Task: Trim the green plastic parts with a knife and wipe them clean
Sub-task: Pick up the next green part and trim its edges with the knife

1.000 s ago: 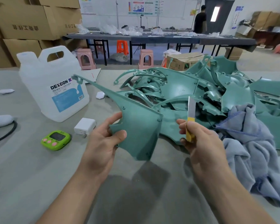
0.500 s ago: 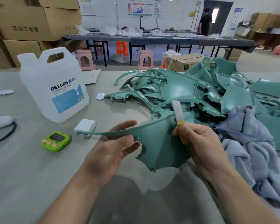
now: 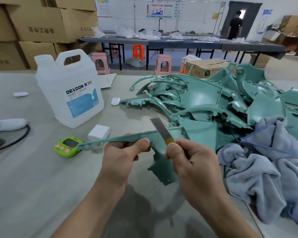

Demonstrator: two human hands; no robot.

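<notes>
Blade position is what changed: a second ago the green part (image 3: 160, 162) stood upright with the knife (image 3: 159, 128) held clear. Now it is turned edge-up above the table (image 3: 41, 186), in front of the pile (image 3: 205, 98), and the blade lies across its top rim, so trimming looks ready to begin. The left hand (image 3: 122, 157) pinches its thin arm, while the right hand (image 3: 191, 162) is curled tight on the yellow handle. The part is matte teal, screw-holed and long-tapered.

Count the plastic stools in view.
3: a left pink stool behind the jug, an orange stool under the far table, and a right pink stool nearer. A fourth may be hidden behind the table legs.
</notes>
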